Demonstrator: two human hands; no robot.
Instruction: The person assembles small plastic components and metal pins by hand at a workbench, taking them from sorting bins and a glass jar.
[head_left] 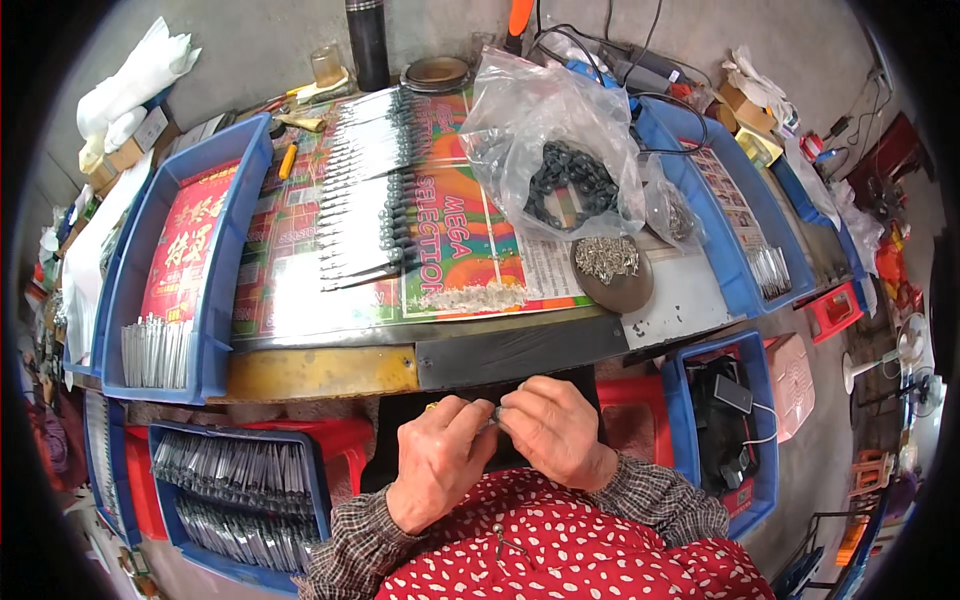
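Tabletop (520, 352): just beyond both grips, covered with bright printed sheets, edged in front by a yellowish strip and a black one.
Left blue bin (225, 290): on the tabletop, well to the left of the left grip; lined with red printed material, carrying thin silvery strips at the near end.
Lower blue bin (319, 480): left of the left grip, below tabletop level; packed with two rows of dark-ended strips.
Clear plastic bag (500, 125): beyond the grips and slightly right; slack and crinkled, with black pieces showing through.
Row of silvery strips (362, 195): beyond the left grip and to its left; laid side by side, dark ends pointing right.
Left grip (440, 458): drawn into a pinch, thumb and forefinger closed on a small grey piece (496, 414); other fingers curled under, back of the hand upward.
Right grip (553, 430): likewise pinched on the same piece, fingers bent, fingertips close against those of the left grip.
Round brown dish (628, 295): beyond the right grip and to its right, near the tabletop's front edge; heaped with tiny metallic bits.
Small grey piece: between the two grips' fingertips, above the lap; dull grey, mostly hidden, full shape impossible to tell.
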